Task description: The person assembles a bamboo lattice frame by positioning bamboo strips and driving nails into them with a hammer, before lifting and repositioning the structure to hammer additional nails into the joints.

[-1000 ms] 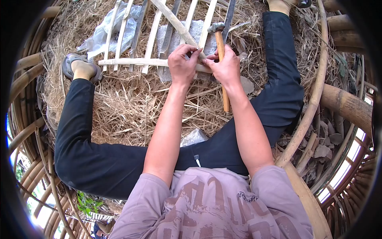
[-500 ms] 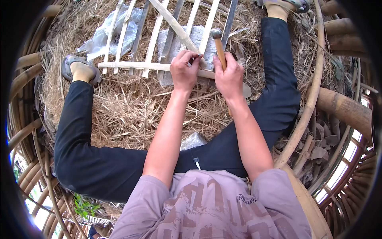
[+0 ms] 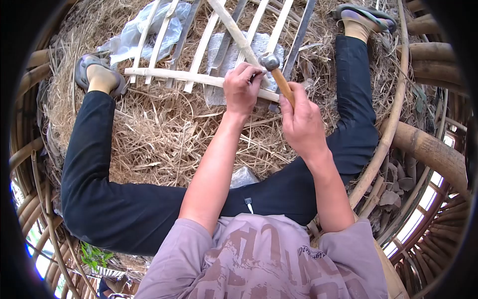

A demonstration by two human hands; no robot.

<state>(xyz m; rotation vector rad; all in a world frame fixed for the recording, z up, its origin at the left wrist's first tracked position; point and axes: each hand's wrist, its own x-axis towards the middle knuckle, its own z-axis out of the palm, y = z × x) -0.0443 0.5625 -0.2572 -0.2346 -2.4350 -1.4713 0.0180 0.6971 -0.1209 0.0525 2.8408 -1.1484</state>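
My left hand (image 3: 241,92) is closed in a pinch at the lower end of a slatted bamboo frame, holding a tiny thin thing that looks like a nail, mostly hidden by the fingers. Its heel rests by the pale crosspiece (image 3: 191,76), near where a diagonal strip (image 3: 234,30) meets it. Wrapped round the wooden handle of a hammer (image 3: 284,87), my right hand (image 3: 304,122) is closed. The metal hammer head is right beside my left fingertips, over the frame's corner. Beneath the slats lies a whitish, rough block (image 3: 215,95).
Dry straw (image 3: 154,134) covers the ground between my spread legs. A clear plastic bag (image 3: 129,42) lies under the left slats. A long bamboo pole (image 3: 391,134) curves along my right, with a thick bamboo piece (image 3: 433,147) and broken clods (image 3: 391,198) behind it.
The hammer has tipped to the left, its head coming down from above to beside my left fingertips. My right hand has moved lower and rightward in view. My left hand keeps its pinch.
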